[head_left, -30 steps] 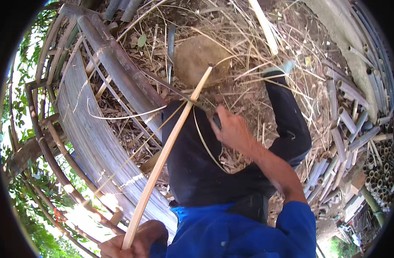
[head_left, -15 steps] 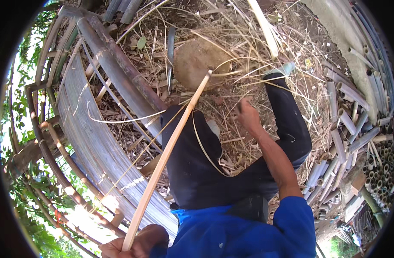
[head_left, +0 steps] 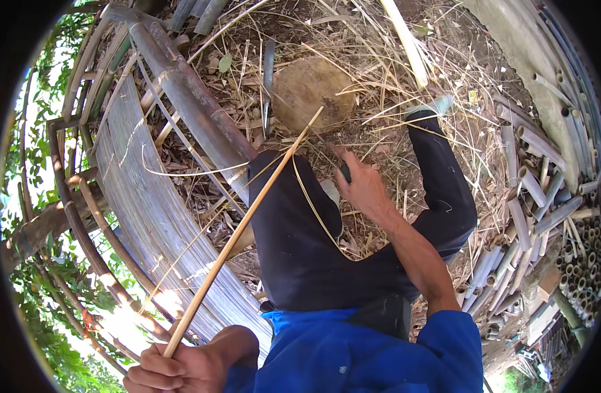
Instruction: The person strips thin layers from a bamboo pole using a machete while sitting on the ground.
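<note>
In the lower left, my left hand is closed round the lower end of a long bamboo strip. The strip slants up and away over my left thigh, its narrow far tip near a round wooden block. My right hand is closed on a dark handle between my knees, apart from the strip. The rest of that tool is too blurred to make out. A thin curled sliver hangs across my trousers.
A knife-like blade lies left of the block. Thick bamboo poles and a slatted bamboo panel run along the left. Shavings litter the ground; cut bamboo pieces are piled at right. A pale split length lies at the top.
The bamboo strip has turned, now showing a narrower, darker side. My right hand has moved left, toward the strip. The pale shavings by the strip's tip no longer show there.
</note>
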The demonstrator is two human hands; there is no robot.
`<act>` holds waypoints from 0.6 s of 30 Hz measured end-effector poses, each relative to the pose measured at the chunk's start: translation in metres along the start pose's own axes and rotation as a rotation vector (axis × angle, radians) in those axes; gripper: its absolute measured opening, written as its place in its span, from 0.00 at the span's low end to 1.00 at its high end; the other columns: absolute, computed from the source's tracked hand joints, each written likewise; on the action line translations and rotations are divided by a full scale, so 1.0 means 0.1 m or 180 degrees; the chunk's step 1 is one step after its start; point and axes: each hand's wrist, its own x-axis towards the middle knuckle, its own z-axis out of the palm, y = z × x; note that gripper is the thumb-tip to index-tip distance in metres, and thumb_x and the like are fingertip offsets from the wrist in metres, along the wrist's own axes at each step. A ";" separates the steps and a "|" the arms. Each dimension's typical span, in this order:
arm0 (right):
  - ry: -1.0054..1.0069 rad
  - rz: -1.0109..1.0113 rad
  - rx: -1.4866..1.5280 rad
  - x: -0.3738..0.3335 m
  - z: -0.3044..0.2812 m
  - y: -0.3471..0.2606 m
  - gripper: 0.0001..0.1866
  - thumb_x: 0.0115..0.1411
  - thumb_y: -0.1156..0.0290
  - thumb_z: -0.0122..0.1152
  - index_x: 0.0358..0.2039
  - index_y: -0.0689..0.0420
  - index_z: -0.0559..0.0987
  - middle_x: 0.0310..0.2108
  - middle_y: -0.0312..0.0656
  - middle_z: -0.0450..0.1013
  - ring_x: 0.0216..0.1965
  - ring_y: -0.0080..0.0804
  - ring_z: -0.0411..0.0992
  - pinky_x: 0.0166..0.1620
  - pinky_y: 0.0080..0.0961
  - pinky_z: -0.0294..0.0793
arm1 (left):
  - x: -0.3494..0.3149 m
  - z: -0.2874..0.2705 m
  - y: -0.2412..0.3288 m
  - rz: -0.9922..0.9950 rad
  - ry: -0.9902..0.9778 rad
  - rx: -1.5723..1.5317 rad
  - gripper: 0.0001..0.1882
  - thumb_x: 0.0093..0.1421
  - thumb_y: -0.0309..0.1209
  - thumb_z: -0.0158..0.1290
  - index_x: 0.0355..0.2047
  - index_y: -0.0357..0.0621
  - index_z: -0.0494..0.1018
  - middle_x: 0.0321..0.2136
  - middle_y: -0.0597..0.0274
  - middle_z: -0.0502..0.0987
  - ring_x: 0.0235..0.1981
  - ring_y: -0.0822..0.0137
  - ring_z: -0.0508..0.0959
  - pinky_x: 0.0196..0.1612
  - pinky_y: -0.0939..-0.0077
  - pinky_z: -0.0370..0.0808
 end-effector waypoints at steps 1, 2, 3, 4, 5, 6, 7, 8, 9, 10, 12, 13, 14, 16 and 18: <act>0.0015 -0.0029 -0.0042 -0.02 0.00 -0.08 0.14 0.64 0.67 0.60 0.44 0.59 0.68 0.28 0.61 0.76 0.27 0.64 0.76 0.29 0.54 0.76 | 0.01 0.02 -0.01 -0.0042 0.0018 -0.0086 0.26 0.74 0.58 0.37 0.30 0.51 0.65 0.21 0.73 0.54 0.17 0.75 0.52 0.20 0.76 0.48; 0.0029 -0.0058 -0.0083 -0.05 -0.01 -0.16 0.13 0.64 0.67 0.61 0.43 0.59 0.69 0.27 0.60 0.76 0.27 0.63 0.77 0.29 0.53 0.76 | 0.01 0.04 -0.02 -0.0046 0.0008 -0.0092 0.26 0.74 0.58 0.37 0.30 0.51 0.65 0.21 0.73 0.54 0.17 0.75 0.52 0.20 0.76 0.48; 0.0038 -0.0056 -0.0091 -0.07 -0.02 -0.23 0.13 0.64 0.67 0.61 0.43 0.59 0.69 0.27 0.60 0.76 0.27 0.63 0.77 0.29 0.53 0.76 | 0.00 0.05 -0.06 0.0067 0.0156 -0.0017 0.26 0.74 0.57 0.37 0.29 0.51 0.64 0.21 0.73 0.54 0.18 0.75 0.52 0.20 0.76 0.48; 0.0076 -0.0207 -0.0029 -0.10 -0.04 -0.32 0.13 0.64 0.66 0.61 0.41 0.58 0.69 0.26 0.57 0.75 0.26 0.60 0.77 0.28 0.50 0.77 | 0.00 0.06 -0.08 0.0175 0.0296 0.0072 0.26 0.74 0.57 0.37 0.29 0.51 0.64 0.21 0.74 0.54 0.18 0.75 0.51 0.20 0.76 0.48; 0.0114 -0.0358 0.0033 -0.14 -0.06 -0.42 0.12 0.64 0.66 0.62 0.39 0.58 0.70 0.24 0.55 0.73 0.25 0.57 0.77 0.26 0.46 0.77 | 0.01 0.06 -0.07 0.0171 0.0290 0.0076 0.26 0.74 0.57 0.37 0.29 0.51 0.64 0.21 0.74 0.54 0.18 0.75 0.51 0.20 0.76 0.48; 0.0111 -0.0341 0.0035 -0.19 -0.11 -0.56 0.12 0.64 0.66 0.62 0.39 0.58 0.70 0.24 0.55 0.73 0.25 0.57 0.77 0.26 0.46 0.77 | 0.00 0.04 -0.05 0.0104 0.0280 0.0179 0.26 0.74 0.56 0.36 0.29 0.51 0.64 0.20 0.74 0.53 0.18 0.75 0.51 0.20 0.77 0.48; 0.0036 -0.0637 -0.0011 -0.24 -0.17 -0.73 0.12 0.62 0.66 0.65 0.39 0.58 0.72 0.26 0.51 0.73 0.24 0.52 0.77 0.26 0.42 0.78 | -0.01 0.02 -0.03 0.0042 0.0266 0.0292 0.25 0.75 0.56 0.36 0.29 0.51 0.64 0.20 0.74 0.52 0.18 0.75 0.51 0.19 0.77 0.48; -0.0043 -0.0907 -0.0065 -0.30 -0.21 -0.85 0.12 0.60 0.67 0.67 0.38 0.58 0.74 0.28 0.48 0.73 0.24 0.47 0.77 0.26 0.37 0.78 | -0.04 -0.02 -0.05 0.0008 0.0255 0.0281 0.25 0.75 0.56 0.36 0.29 0.51 0.64 0.20 0.74 0.52 0.18 0.75 0.51 0.19 0.77 0.47; -0.0052 -0.0906 -0.0051 -0.33 -0.26 -0.98 0.12 0.60 0.67 0.67 0.38 0.58 0.74 0.28 0.48 0.73 0.24 0.47 0.77 0.26 0.37 0.78 | -0.03 0.00 -0.03 0.0020 0.0247 0.0295 0.25 0.75 0.56 0.36 0.29 0.51 0.64 0.20 0.74 0.52 0.18 0.76 0.51 0.19 0.77 0.47; 0.0006 -0.1196 0.0080 -0.35 -0.31 -1.10 0.11 0.62 0.66 0.65 0.36 0.57 0.73 0.24 0.46 0.71 0.22 0.46 0.76 0.24 0.36 0.77 | -0.04 0.00 -0.03 0.0019 0.0250 0.0279 0.25 0.75 0.56 0.36 0.29 0.51 0.64 0.20 0.74 0.51 0.18 0.76 0.51 0.19 0.77 0.47; 0.0065 -0.1493 0.0209 -0.34 -0.31 -1.10 0.11 0.63 0.65 0.63 0.34 0.56 0.72 0.20 0.45 0.68 0.20 0.44 0.74 0.22 0.34 0.77 | -0.04 0.02 -0.01 0.0037 0.0245 0.0263 0.25 0.75 0.56 0.36 0.29 0.51 0.64 0.20 0.74 0.51 0.18 0.76 0.51 0.19 0.78 0.47; 0.0035 -0.1357 0.0021 -0.29 -0.25 -0.98 0.10 0.62 0.66 0.64 0.34 0.57 0.72 0.24 0.45 0.70 0.21 0.44 0.75 0.23 0.35 0.77 | -0.05 0.03 -0.02 0.0037 0.0244 0.0255 0.25 0.75 0.56 0.36 0.29 0.51 0.64 0.20 0.74 0.51 0.18 0.76 0.51 0.19 0.78 0.47; 0.0005 -0.1221 -0.0167 -0.23 -0.18 -0.83 0.10 0.61 0.67 0.66 0.34 0.58 0.73 0.27 0.44 0.72 0.23 0.44 0.76 0.25 0.36 0.78 | -0.06 0.04 -0.02 0.0042 0.0243 0.0245 0.25 0.75 0.56 0.36 0.29 0.51 0.64 0.20 0.74 0.51 0.18 0.76 0.51 0.19 0.78 0.47; 0.0087 -0.0948 -0.0134 -0.14 -0.09 -0.58 0.11 0.61 0.67 0.66 0.33 0.58 0.73 0.28 0.46 0.74 0.23 0.45 0.76 0.25 0.37 0.78 | -0.06 0.05 -0.03 0.0035 0.0268 0.0233 0.25 0.75 0.56 0.36 0.29 0.51 0.64 0.19 0.74 0.51 0.18 0.76 0.51 0.19 0.78 0.47; -0.0124 -0.0659 0.0043 -0.17 -0.07 -0.56 0.10 0.61 0.68 0.66 0.34 0.58 0.74 0.29 0.47 0.75 0.24 0.46 0.76 0.25 0.37 0.78 | -0.08 0.06 0.01 -0.0003 0.0300 0.0294 0.25 0.75 0.56 0.36 0.29 0.51 0.64 0.19 0.74 0.51 0.18 0.76 0.50 0.19 0.78 0.47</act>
